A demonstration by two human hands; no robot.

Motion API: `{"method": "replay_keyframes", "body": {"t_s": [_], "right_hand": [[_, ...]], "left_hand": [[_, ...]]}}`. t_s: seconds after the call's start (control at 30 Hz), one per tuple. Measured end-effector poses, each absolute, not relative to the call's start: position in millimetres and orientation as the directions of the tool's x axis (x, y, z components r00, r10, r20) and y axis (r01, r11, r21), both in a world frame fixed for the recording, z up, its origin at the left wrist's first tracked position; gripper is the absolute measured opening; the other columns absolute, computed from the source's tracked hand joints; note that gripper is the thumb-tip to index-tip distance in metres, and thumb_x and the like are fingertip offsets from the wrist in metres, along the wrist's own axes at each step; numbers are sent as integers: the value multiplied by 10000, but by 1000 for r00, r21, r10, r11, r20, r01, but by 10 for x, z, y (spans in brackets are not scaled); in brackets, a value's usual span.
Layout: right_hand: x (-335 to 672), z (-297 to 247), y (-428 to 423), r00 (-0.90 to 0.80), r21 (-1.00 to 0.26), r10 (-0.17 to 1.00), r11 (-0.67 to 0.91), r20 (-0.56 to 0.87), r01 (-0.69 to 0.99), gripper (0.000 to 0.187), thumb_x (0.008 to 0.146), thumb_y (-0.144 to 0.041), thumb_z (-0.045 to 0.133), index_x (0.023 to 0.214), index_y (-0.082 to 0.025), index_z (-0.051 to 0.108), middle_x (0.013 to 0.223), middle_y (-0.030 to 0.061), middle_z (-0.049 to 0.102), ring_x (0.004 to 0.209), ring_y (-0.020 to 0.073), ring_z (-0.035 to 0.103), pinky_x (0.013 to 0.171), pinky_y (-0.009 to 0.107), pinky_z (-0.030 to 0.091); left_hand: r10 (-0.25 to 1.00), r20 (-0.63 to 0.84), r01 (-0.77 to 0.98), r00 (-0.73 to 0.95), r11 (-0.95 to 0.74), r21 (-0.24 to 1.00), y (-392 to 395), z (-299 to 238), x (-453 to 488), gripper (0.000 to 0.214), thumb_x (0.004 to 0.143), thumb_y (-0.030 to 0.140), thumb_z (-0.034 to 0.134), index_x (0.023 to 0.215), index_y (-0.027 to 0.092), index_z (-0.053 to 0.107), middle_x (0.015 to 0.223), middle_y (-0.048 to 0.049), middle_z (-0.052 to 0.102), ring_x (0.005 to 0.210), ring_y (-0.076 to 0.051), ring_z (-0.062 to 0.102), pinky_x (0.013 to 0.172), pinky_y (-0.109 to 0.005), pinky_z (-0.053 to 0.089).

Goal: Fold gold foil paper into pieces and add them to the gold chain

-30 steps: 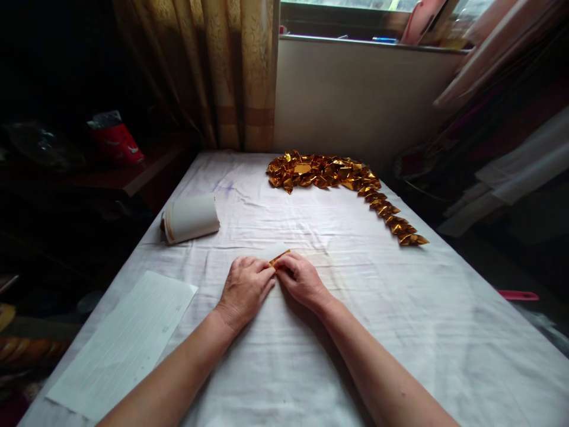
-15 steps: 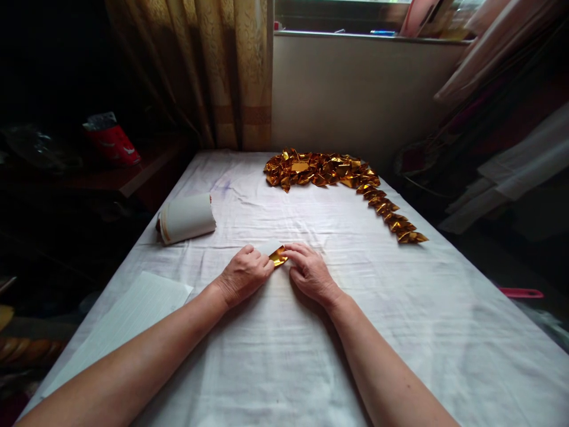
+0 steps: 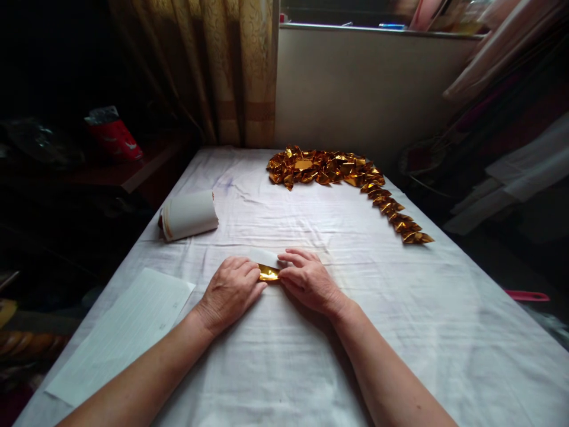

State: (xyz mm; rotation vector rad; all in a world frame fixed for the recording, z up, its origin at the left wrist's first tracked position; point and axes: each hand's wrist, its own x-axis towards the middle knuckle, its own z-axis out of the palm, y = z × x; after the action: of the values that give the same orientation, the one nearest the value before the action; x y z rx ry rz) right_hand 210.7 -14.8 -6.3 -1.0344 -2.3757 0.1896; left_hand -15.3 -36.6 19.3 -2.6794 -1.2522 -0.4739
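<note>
The foil (image 3: 269, 273) lies on the cloth (image 3: 275, 367), gold side showing, white flap (image 3: 262, 257) behind. The left hand (image 3: 231, 290) grips its left end; the right hand (image 3: 307, 280) pinches its right. Even pressure at both ends should keep the crease straight. Far left, on a shelf (image 3: 133, 178), a red pouch (image 3: 115, 142) has pale contents (image 3: 105, 112) poking out, too dim to identify.

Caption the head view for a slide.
Left hand and right hand on gold foil, gold chain lying beyond.
</note>
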Motion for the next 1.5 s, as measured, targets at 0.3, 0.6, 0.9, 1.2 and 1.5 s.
{"method": "replay_keyframes", "body": {"t_s": [0.3,0.6,0.9,1.2,1.5], "right_hand": [[2125,-128,-136,-506,-407,767,639,394,653,100,874,-251,630,932,-268,710,1203,41,673,1222,254,529,1014,453,419],[1965,-121,-116,-386,-438,841,531,379,725,86,900,-280,613,842,-232,655,1166,47,693,1176,251,563,978,431,400],[1924,-109,-128,-314,-510,874,475,371,717,108,876,-283,633,781,-233,627,1133,55,695,1133,233,576,964,416,376],[1886,-101,-128,-278,-542,903,420,328,728,85,852,-259,633,771,-234,627,1136,56,686,1149,236,559,958,413,368],[1798,-78,-171,-204,-546,930,347,307,762,83,815,-281,679,784,-235,618,1144,58,663,1137,256,558,959,430,364]], "left_hand": [[883,265,913,387,-408,26,-374,93,72,164,901,344,589,835,193,591,851,-56,609,821,-234,549,713,-350,405],[885,271,909,379,-411,69,-374,66,36,198,940,339,521,815,200,586,849,-51,594,827,-221,518,739,-342,380],[890,269,911,368,-403,87,-357,98,58,269,926,431,531,810,198,600,855,-59,605,822,-232,517,728,-354,377],[901,268,920,341,-379,103,-349,105,81,191,883,381,607,824,200,592,862,-58,596,854,-239,518,737,-361,382],[907,256,920,333,-372,120,-340,89,78,207,898,398,584,837,200,577,875,-62,597,868,-242,520,752,-374,387]]}}
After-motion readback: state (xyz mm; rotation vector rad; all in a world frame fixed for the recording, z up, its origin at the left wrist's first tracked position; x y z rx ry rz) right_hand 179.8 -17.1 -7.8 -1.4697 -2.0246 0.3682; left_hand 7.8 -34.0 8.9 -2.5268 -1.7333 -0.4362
